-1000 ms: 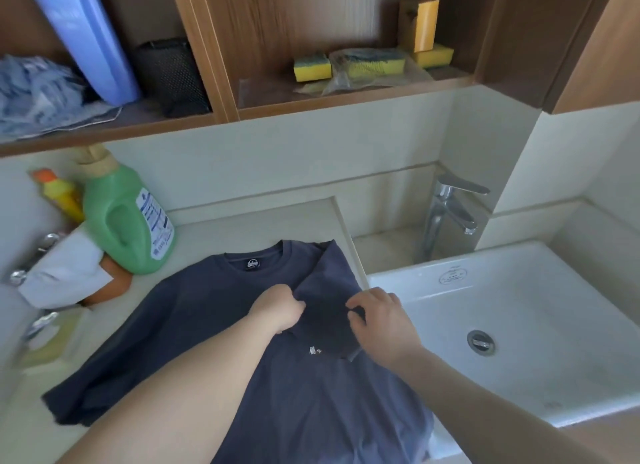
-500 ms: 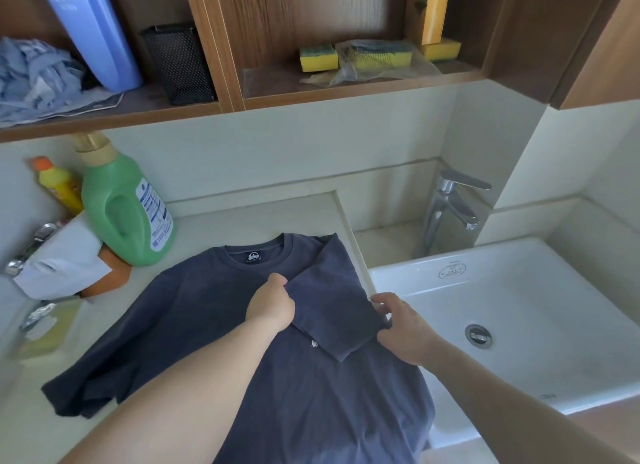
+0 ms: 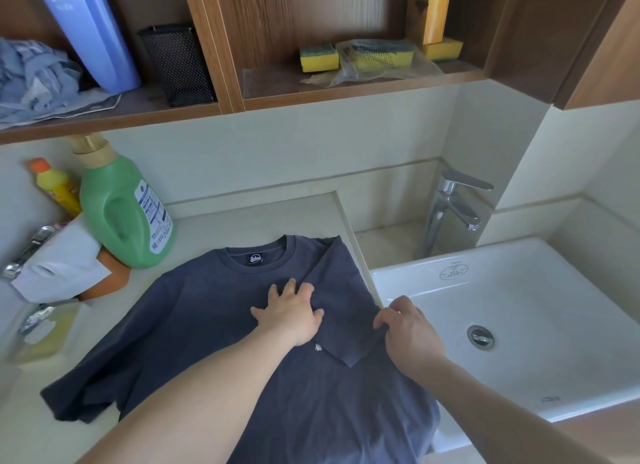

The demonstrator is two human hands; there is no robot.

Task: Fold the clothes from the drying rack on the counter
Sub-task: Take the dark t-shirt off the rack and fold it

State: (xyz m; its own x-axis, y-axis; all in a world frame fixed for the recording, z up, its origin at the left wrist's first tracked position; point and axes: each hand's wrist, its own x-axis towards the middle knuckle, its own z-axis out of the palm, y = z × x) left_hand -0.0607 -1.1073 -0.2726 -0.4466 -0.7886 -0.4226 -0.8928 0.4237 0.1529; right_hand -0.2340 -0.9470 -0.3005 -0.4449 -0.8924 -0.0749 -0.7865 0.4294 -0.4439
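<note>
Left hand: I see my left hand (image 3: 290, 316) flat on the chest of the shirt, fingers spread and straight, pressing, gripping nothing.
Right hand: my right hand (image 3: 408, 332) is at the shirt's right edge by the sink rim, fingers curled on the folded-in sleeve; looks like a pinch on the fabric.
Shirt: 1 dark blue T-shirt (image 3: 214, 328), front up on the counter (image 3: 249, 218), collar toward the wall. Right sleeve is folded in over the chest, left sleeve spread out flat. Lower hem runs off the near edge of view; right side overhangs the sink a little.
Sink: 1 white sink (image 3: 540, 290) just right of the shirt, 1 drain in it, 1 chrome tap (image 3: 453, 211) behind it.
Bottles on counter: 2 counted, a green jug (image 3: 121, 214) and a small yellow bottle (image 3: 57, 186) behind it, both upright, left of the shirt's collar.
Shelf above: 1 tall blue bottle (image 3: 93, 31), 1 black mesh holder (image 3: 176, 65), 1 crumpled blue cloth (image 3: 31, 72) in the left bay.
Sponges: I count 4 yellow sponges (image 3: 318, 58) in the right bay, one in a clear wrapper, one standing on end.
Far left: some white paper and a second metal tap, partly cut off, can't tell more.
</note>
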